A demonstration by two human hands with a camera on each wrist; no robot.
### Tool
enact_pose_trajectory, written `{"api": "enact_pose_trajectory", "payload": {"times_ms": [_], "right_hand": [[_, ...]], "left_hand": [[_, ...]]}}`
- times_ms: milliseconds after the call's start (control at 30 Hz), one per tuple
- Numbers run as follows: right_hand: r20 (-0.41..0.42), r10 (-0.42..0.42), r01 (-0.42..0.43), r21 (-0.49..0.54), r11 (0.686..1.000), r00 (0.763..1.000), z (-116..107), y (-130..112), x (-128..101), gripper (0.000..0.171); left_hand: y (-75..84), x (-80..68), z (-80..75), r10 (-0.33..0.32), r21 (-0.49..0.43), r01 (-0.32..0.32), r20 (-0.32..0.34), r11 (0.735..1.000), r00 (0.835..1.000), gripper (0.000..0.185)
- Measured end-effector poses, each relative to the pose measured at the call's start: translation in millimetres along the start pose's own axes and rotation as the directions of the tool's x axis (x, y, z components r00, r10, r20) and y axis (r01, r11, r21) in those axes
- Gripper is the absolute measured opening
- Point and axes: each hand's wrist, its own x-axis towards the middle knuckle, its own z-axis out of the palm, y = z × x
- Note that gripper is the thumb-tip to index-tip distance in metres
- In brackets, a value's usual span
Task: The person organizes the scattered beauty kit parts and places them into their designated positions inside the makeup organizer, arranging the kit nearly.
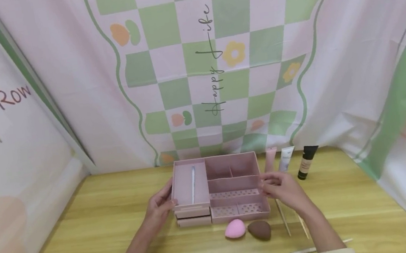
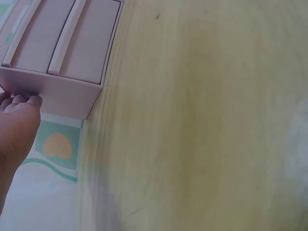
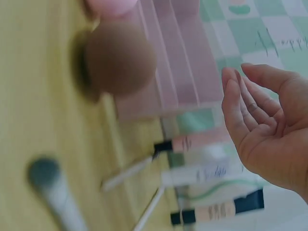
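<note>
A pink desktop organizer [image 1: 237, 183] stands at the back of the table, with drawers on its left side and divided compartments on its right. My left hand [image 1: 160, 202] grips its left side, thumb over the front corner edge; the left wrist view shows the fingers against the side wall [image 2: 67, 94]. A slim pale stick [image 1: 193, 183] lies on the organizer's flat top. By the right edge, my right hand [image 1: 282, 188] has loosely bent fingers and holds nothing. In the right wrist view, its thumb and fingertips are apart.
A pink makeup sponge [image 1: 235, 229] and a brown one [image 1: 260, 230] lie in front. At right stand a pink tube [image 1: 270, 159], a white tube [image 1: 286, 157] and a black-and-beige tube [image 1: 307, 162]. A dark-tipped makeup brush [image 1: 302, 252] and thin sticks [image 1: 283, 220] lie near my right forearm.
</note>
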Motion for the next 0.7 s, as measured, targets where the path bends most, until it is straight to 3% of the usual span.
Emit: {"api": "enact_pose_trajectory", "payload": {"times_ms": [433,700], "right_hand": [[-0.1,0.138,-0.151,-0.132,0.98,0.985,-32.0,50.6,-30.6,0.045],[-0.171,0.191,-0.229,-0.242,0.943,0.967,-41.5,68.7,-42.9,0.044]], "left_hand": [[0.1,0.2,0.7,-0.01,0.012,0.01,-0.006,1.0,1.0,0.072],[-0.5,1.0,-0.3,0.008,0.004,-0.008,0.008,1.0,1.0,0.071]]}}
